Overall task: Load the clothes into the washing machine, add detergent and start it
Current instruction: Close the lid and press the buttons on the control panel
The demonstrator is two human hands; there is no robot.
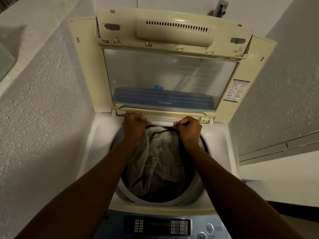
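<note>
A top-loading washing machine [96,135] stands below me with its lid [169,73] folded up against the back wall. A pair of grey-beige trousers [160,157] hangs down into the dark drum [193,188]. My left hand [135,127] and my right hand [189,129] each grip the waistband at the drum's far rim, fingers closed on the cloth. Both forearms reach over the drum opening. The lower part of the trousers lies bunched inside the drum.
The control panel [158,226] with buttons and a display runs along the machine's near edge. Rough white walls close in on the left [43,100] and right [279,100]. A metal tap [220,6] sticks out of the back wall.
</note>
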